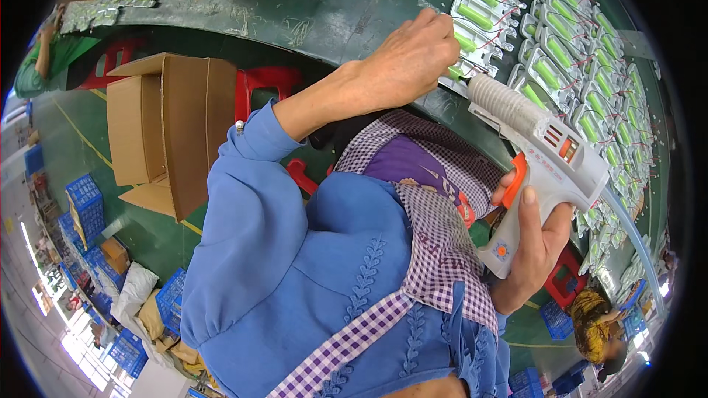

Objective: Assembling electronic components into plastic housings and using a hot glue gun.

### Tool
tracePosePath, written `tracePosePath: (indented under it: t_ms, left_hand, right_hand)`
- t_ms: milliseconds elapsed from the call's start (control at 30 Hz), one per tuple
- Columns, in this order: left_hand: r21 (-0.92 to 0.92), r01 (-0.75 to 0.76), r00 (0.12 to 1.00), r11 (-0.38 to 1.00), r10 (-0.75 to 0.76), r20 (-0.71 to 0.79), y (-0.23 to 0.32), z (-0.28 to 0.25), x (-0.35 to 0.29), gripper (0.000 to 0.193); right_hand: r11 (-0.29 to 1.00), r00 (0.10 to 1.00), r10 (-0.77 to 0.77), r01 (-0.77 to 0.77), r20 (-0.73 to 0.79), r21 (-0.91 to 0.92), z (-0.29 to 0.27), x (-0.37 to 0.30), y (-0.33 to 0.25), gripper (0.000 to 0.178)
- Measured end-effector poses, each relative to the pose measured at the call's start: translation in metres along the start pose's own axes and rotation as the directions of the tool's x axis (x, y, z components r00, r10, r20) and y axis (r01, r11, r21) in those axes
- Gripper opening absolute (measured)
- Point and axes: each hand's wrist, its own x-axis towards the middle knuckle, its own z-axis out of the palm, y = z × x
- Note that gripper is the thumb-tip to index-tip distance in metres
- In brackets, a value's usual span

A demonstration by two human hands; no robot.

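Observation:
A white hot glue gun (560, 162) with an orange trigger is gripped by my right hand (535, 243), fingers wrapped round its handle. Its dark nozzle points at the table edge, close beside a white plastic housing with a green cylindrical cell (456, 71). Over that spot my left hand (417, 55) is closed, fingers bent down at the housing; whatever it pinches is hidden behind the knuckles. Rows of similar white housings (549, 70) with green cells and thin red wires lie on the table just beyond and to the right.
The dark green table (317, 11) curves across the far side. Behind the gun trails a translucent bluish tube (634, 225). At left an open cardboard box (195, 129) stands near a red stool (265, 81). Blue crates (85, 206) line the floor. Other people (596, 324) sit at right and far left.

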Motion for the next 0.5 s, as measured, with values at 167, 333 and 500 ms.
tracePosePath:
  t_ms: [167, 333, 500]
  left_hand:
    - [-0.007, -0.021, 1.0, 1.0, 0.021, -0.02, 0.002, -0.002, 0.002, 0.016]
    - [-0.074, -0.009, 1.0, 0.997, 0.009, -0.006, 0.002, -0.004, 0.0, 0.019]
    - [-0.131, 0.078, 0.997, 0.988, -0.075, 0.027, 0.007, -0.006, -0.002, 0.022]
  right_hand:
    - [0.999, 0.999, 0.038, -0.038, 0.012, 0.02, -0.003, -0.005, 0.003, 0.031]
    - [0.997, 0.997, 0.078, -0.078, 0.014, -0.006, -0.009, -0.003, 0.005, 0.027]
    - [0.997, 0.997, 0.048, -0.051, 0.053, 0.055, -0.01, -0.004, 0.003, 0.028]
